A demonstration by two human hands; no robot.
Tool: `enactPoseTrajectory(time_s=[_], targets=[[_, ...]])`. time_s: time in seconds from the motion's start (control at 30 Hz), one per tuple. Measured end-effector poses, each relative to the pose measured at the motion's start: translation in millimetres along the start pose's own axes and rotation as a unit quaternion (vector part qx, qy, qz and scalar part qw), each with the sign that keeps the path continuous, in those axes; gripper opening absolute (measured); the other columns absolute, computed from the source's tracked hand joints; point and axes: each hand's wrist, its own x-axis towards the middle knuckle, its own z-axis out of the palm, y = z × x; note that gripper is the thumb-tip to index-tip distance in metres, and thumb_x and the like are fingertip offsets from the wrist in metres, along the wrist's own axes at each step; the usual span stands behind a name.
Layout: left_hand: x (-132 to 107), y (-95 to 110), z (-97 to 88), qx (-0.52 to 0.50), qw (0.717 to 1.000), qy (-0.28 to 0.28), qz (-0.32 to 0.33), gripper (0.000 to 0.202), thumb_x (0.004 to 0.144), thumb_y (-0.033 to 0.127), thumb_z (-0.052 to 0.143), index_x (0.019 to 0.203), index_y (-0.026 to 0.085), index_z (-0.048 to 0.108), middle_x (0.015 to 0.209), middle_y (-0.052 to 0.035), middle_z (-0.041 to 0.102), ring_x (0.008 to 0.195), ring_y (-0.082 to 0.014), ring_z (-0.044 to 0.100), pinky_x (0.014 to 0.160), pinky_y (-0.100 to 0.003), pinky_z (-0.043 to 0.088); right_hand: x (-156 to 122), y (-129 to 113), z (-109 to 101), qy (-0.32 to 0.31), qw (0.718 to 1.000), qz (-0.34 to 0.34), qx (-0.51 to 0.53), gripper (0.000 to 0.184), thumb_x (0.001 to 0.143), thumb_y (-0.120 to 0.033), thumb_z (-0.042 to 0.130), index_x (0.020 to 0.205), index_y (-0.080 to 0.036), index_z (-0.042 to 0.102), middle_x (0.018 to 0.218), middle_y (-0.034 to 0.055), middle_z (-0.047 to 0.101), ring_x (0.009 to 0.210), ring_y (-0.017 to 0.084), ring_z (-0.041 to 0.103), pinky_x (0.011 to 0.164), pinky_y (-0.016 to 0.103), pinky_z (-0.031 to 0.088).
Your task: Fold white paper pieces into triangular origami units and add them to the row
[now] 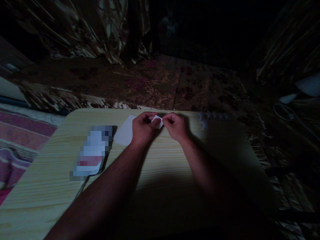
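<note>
Dim light, brighter at left, leaves the table (160, 163) shadowed at right.

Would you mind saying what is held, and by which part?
A small white paper: the left hand grips its left side, the right hand pinches its right corner.

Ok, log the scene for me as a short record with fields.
Left hand: pinches a small white paper piece
Right hand: at that piece's right corner; grip unclear
Surface: pale wood-grain table
Left of hands: white paper sheet, then pixelated rectangular object
Right of hands: small greyish shapes, several in a row
Light: dim
</note>
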Motion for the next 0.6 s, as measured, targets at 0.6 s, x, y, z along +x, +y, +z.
enactPoseTrajectory(time_s=[0.6], targets=[[1.3, -1.2, -1.9, -0.01, 0.999, -0.034, -0.015, 0.02, 0.064, 0.031, 0.075, 0.073, 0.015, 0.068, 0.067, -0.0023, 0.066, 0.055, -0.0118, 0.058, 0.055, -0.024, 0.046, 0.3, -2.2, -2.0, -0.01, 1.0, -0.003, -0.008, 0.008, 0.076, -0.026, 0.056, 0.073, -0.018, 0.059, 0.065, -0.0017, 0.061, 0.062, 0.011, 0.056, 0.059, 0.023, 0.044]])
